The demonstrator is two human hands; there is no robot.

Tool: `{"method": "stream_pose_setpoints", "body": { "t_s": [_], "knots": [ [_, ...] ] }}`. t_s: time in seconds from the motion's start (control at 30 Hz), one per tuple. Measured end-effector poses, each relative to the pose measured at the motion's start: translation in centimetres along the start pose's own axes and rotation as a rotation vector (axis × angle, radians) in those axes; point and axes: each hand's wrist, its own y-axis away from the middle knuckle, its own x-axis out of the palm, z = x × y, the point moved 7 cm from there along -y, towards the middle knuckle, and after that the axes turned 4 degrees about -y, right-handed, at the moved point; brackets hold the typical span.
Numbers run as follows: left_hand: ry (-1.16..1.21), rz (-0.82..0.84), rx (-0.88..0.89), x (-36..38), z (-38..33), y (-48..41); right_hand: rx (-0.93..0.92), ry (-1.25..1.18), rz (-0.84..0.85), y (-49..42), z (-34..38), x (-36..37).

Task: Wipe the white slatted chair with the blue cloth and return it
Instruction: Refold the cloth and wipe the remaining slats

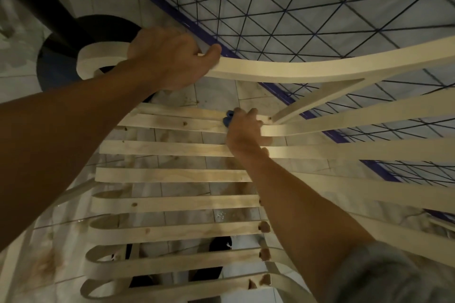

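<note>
Gripping the chair's [172,174] curved armrest, left hand [170,56]; right hand [243,128] presses crumpled blue cloth [228,118] onto smooth slats.

The white slatted chair [172,174] fills most of the frame. Its flat slats run side by side from the centre down to the bottom edge, with looped ends on the left, and the paint is worn to bare, knotty wood in places. One curved armrest sweeps across the upper half and ends in a scroll at the upper left, where the left hand [170,56] grips it. The blue cloth [227,118] shows only as a small bunched scrap at the centre, pressed on a far slat and mostly hidden under the right hand [243,128].
</note>
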Motion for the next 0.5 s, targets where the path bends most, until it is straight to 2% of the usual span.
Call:
{"method": "stream_pose_setpoints", "body": {
  "t_s": [0.13,0.27,0.4,0.5],
  "knots": [
    [0.003,-0.026,0.007,-0.3,0.0,0.3,-0.129,-0.069,0.004,0.9,3.1,1.7],
    [0.056,-0.116,0.061,-1.1,-0.3,1.1,-0.267,0.063,-0.053,1.0,0.5,0.6],
    [0.098,-0.152,0.076,-1.7,-0.5,1.6,-0.183,0.235,-0.145,-0.4,-4.7,-2.0],
    [0.068,-0.121,0.053,-1.0,-0.3,1.2,-0.179,0.262,-0.151,-1.1,-6.3,-2.4]
  ]
}}
